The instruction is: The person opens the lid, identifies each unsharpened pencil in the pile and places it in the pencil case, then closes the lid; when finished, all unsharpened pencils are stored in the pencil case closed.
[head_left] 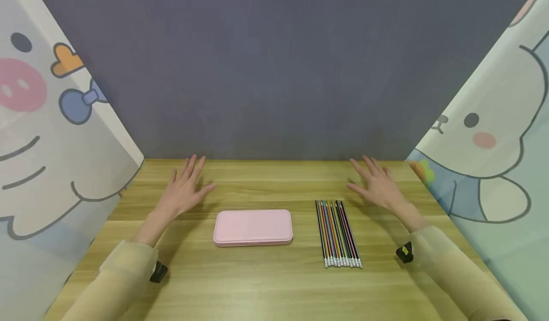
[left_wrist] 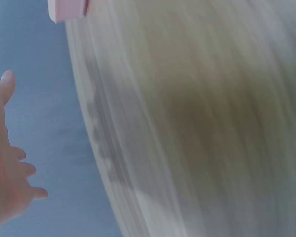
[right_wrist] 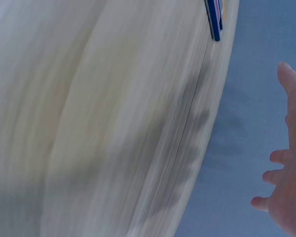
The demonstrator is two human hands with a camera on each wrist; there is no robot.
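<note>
A pink pencil case (head_left: 253,227) with rounded corners lies closed on the table, between the two hands. To its right, a row of several pencils (head_left: 338,232) in different dark and bright colours lies side by side, silver ends toward the person. My left hand (head_left: 183,192) is spread above the table, left of the case, holding nothing. My right hand (head_left: 377,186) is likewise spread, to the right of the pencils and apart from them. A corner of the pencil case (left_wrist: 69,9) shows in the left wrist view, and pencil ends (right_wrist: 214,22) appear in the right wrist view.
The wooden table (head_left: 257,287) ends at a dark grey upright panel (head_left: 274,73) at the back. Side panels with cartoon animals, a pig (head_left: 25,120) on the left and a white animal (head_left: 484,116) on the right, flank it. Both wrists carry small black devices (head_left: 404,253).
</note>
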